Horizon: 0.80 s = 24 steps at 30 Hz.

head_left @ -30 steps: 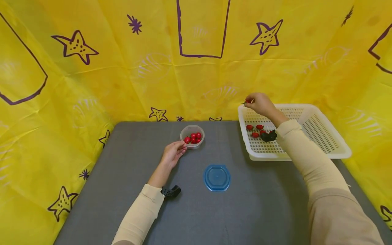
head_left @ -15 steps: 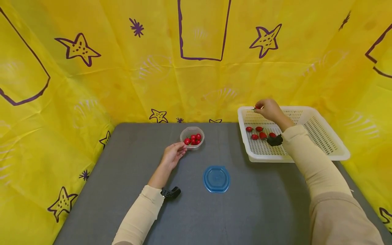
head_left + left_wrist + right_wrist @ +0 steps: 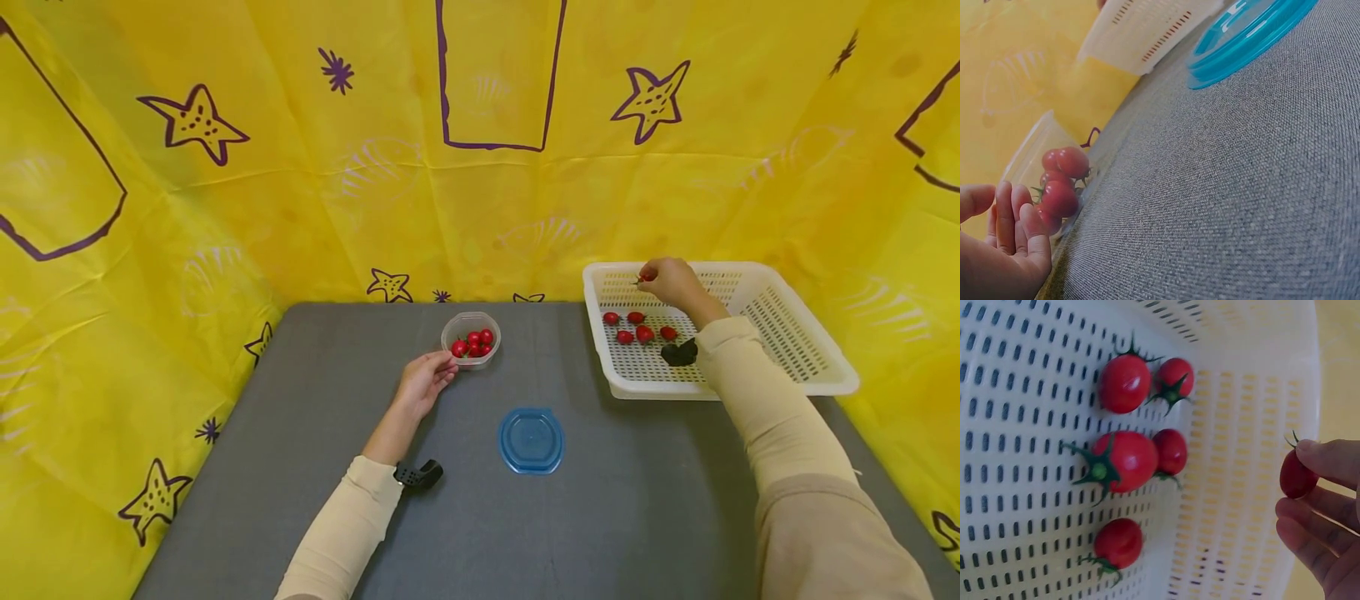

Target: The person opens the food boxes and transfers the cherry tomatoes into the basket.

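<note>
My right hand (image 3: 675, 283) pinches a small red cherry tomato (image 3: 1298, 475) between thumb and fingers, over the back left part of a white perforated plastic basket (image 3: 667, 388). Several cherry tomatoes (image 3: 1125, 383) with green stems lie on the basket's floor below that hand. On the left, my left hand (image 3: 426, 382) holds the near rim of a small clear plastic container (image 3: 470, 318), thumb and fingertips right at its edge. Red cherry tomatoes (image 3: 1060, 199) fill its bottom and show through its clear wall in the left wrist view.
A round blue lid (image 3: 532, 442) lies on the grey cloth-covered table (image 3: 337, 350), nearer than the container. Yellow patterned fabric (image 3: 480, 208) hangs behind the table and along its sides. Black wrist straps (image 3: 420, 474) show on both arms.
My right hand has moved right and down in the head view, from over the basket's back left corner to inside its outline, still pinching the tomato. The left hand stays at the container.
</note>
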Available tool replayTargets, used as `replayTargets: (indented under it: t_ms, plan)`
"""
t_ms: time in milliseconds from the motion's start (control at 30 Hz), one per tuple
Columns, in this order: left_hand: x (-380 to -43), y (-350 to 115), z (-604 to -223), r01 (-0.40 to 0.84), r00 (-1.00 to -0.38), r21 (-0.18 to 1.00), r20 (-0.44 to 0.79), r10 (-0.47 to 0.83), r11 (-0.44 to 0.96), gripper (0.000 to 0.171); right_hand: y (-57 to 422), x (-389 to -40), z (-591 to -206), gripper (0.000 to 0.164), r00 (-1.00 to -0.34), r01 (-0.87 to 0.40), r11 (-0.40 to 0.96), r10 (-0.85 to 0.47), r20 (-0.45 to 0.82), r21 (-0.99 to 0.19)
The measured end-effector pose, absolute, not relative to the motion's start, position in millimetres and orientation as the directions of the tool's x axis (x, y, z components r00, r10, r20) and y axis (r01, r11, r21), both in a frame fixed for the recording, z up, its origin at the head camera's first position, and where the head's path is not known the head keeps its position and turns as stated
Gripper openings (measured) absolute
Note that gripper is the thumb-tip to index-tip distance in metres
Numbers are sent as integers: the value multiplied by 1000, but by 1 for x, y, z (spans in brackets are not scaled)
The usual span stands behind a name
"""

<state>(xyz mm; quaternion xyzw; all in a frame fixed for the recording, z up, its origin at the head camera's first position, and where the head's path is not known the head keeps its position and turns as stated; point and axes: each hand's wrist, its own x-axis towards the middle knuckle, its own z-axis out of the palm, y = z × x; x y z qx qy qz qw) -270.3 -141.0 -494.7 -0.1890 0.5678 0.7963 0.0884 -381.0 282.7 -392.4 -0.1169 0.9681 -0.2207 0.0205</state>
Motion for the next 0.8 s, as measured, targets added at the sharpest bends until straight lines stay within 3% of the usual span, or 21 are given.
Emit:
replayTargets:
  t_ms: [233,600,800]
  plan:
    - [-270,-142,-494,-353,-915,874,-396,-70,-335,30,295,-382,-407,29,-971,-219,898,-241,-10,-381]
    - [-270,-143,-495,-322,-928,881,-367,-70,-346,18,310,-382,-421,25,-973,-188,930,-220,-68,-315]
    - [-270,-143,-496,-324,-927,880,-369,-72,-347,23,320,-382,-428,23,-960,-218,950,-250,-126,-225]
